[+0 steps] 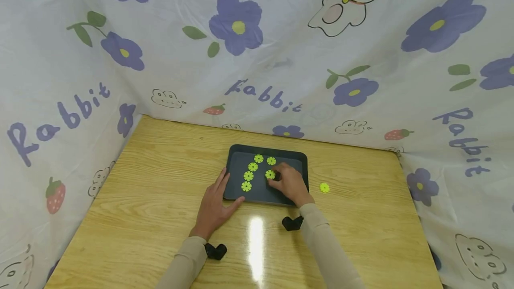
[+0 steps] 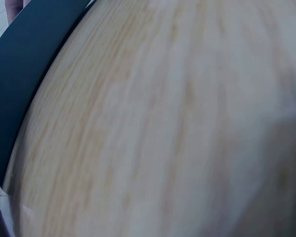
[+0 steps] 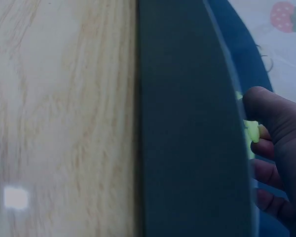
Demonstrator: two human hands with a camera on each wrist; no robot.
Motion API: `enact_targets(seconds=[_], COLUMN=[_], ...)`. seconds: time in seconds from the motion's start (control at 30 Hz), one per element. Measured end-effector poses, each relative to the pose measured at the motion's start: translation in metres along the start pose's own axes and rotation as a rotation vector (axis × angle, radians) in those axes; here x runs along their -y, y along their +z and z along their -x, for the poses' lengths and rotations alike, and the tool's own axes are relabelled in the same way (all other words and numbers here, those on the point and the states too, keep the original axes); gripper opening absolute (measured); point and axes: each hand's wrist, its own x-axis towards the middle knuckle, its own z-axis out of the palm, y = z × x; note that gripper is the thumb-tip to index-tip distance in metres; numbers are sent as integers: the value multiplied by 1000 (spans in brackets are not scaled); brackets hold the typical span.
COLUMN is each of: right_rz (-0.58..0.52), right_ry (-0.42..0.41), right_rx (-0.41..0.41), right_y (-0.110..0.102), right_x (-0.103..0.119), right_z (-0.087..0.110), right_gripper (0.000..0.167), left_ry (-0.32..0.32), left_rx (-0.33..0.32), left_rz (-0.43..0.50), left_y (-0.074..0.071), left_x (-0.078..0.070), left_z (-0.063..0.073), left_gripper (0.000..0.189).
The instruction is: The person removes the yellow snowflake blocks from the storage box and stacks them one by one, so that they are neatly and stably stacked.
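Observation:
A dark rectangular tray [image 1: 265, 197] lies on the table with yellow-green notched plastic discs in it. Several discs [image 1: 248, 176] form a slanted row along its left half. To the right of that row's far end lies another disc [image 1: 271, 161]. Just nearer than it, my right hand [image 1: 290, 184] pinches a disc [image 1: 270, 175] between thumb and fingertips. The right wrist view shows the thumb and fingers [image 3: 266, 173] at this yellow-green piece [image 3: 252, 131], partly hidden behind the tray wall [image 3: 192, 123]. My left hand [image 1: 214, 206] rests at the tray's near left corner, fingers extended along its side.
One loose disc [image 1: 324, 187] lies on the wooden table [image 1: 160, 191] to the right of the tray. Black wrist-worn devices [image 1: 216, 251] stick out below both sleeves. A cloth [image 1: 281, 66] printed with flowers and rabbits hangs around the back and sides of the table.

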Motion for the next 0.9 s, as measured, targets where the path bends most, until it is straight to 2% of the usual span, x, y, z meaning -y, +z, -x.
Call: enact_targets(seconds=[0.13,0.3,0.47,0.7,0.9], right_rz=[3,-6,-20,-19,-24], right_ry=[-16,-28,25,160,274], right_rx=[-55,-159,-236,-240,-158], right_y=[-13,-35,-61,-81,-80], right_x=[-3,-17,-39,-78,-102], right_z=[6,18,33,62,83], right_gripper=[38,36,36,39,39], left_ry=[-2,0,6,8,8], left_rx=[-3,-4,-7,-6,-11], left_rz=[17,20,16,21,24], left_y=[-1,0,0,1,1], left_x=[-1,0,1,1,1], left_z=[-1,-1,-1,0,-1], left_gripper=[89,89,89,89,89])
